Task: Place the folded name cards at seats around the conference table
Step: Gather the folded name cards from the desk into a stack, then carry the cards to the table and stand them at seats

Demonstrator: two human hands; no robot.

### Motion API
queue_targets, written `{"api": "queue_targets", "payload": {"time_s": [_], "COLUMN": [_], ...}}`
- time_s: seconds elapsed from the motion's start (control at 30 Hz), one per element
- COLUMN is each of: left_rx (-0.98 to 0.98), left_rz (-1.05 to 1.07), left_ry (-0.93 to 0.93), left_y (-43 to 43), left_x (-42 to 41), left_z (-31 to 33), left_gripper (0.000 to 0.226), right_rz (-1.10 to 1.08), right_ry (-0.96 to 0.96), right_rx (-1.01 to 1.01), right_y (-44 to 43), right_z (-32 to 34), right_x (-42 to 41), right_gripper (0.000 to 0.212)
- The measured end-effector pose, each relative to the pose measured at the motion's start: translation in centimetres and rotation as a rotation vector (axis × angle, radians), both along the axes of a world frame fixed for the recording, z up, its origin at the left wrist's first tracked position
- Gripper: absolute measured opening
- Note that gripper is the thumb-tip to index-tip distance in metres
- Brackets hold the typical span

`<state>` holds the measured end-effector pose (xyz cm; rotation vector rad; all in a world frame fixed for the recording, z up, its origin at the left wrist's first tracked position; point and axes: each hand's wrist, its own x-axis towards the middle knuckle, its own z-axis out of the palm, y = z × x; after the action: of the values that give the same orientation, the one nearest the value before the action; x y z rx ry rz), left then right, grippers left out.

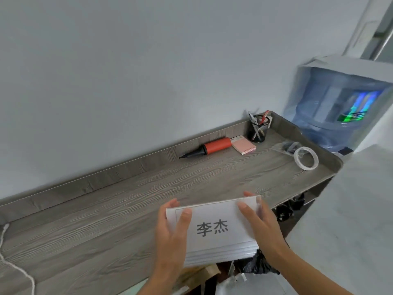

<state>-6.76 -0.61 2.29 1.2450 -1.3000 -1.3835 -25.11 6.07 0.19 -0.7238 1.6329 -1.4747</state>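
The stack of folded name cards hangs over the wood-grain shelf's near edge, with the left hand and right hand each curled round an end, thumb on top. I'd keep it squared and level while carrying it, so nothing slides off.
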Motion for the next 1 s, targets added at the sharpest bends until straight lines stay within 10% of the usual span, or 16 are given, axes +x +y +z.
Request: {"api": "queue_targets", "payload": {"time_s": [1.0], "left_rx": [0.154], "left_rz": [-1.59], "left_ry": [-0.319], "left_y": [49.2], "left_x": [-43.5], "left_z": [-7.1], "left_gripper": [0.022], "right_rz": [-1.532], "right_ry": [-0.292], "right_rx": [0.104], "right_y": [61.6], "right_z": [-4.9], "right_x": [-16.4], "right_gripper": [0.017]}}
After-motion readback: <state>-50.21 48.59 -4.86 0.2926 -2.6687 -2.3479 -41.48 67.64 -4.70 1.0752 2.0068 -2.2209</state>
